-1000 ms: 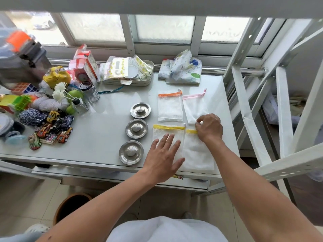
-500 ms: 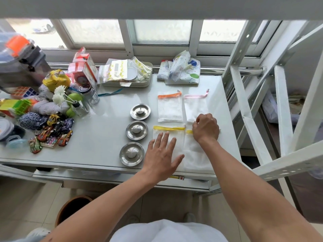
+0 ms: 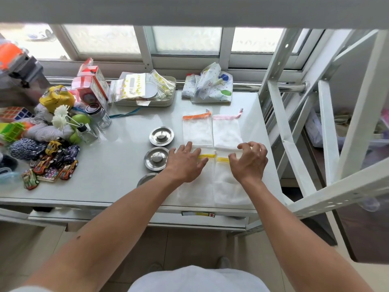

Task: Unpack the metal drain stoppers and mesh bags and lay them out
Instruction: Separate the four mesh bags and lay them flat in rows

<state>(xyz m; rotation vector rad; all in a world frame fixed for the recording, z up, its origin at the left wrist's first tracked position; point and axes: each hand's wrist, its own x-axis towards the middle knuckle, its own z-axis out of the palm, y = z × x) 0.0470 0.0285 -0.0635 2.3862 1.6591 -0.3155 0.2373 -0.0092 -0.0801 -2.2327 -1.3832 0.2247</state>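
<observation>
Four white mesh bags lie flat in a two-by-two block on the grey table (image 3: 117,165). The orange-trimmed bag (image 3: 196,131) and the pink-trimmed bag (image 3: 226,131) are at the back. Two yellow-trimmed bags (image 3: 195,186) (image 3: 229,186) are at the front. My left hand (image 3: 185,163) rests flat on the top of the left yellow bag. My right hand (image 3: 248,161) has bent, spread fingers with their tips on the top of the right yellow bag. Three metal drain stoppers stand in a column to the left: the far one (image 3: 161,135), the middle one (image 3: 156,158), and the near one (image 3: 147,179), half hidden by my left forearm.
Toy cars (image 3: 54,163), a glass jar (image 3: 99,115), a Rubik's cube (image 3: 14,112) and other clutter fill the table's left end. A tray of zip bags (image 3: 145,89) and patterned pouches (image 3: 210,85) sit by the window. A white metal rack (image 3: 294,123) stands close on the right.
My left hand has slid forward to the left yellow bag's top edge. My right hand has loosened from its pinch, spread its fingers and shifted slightly right.
</observation>
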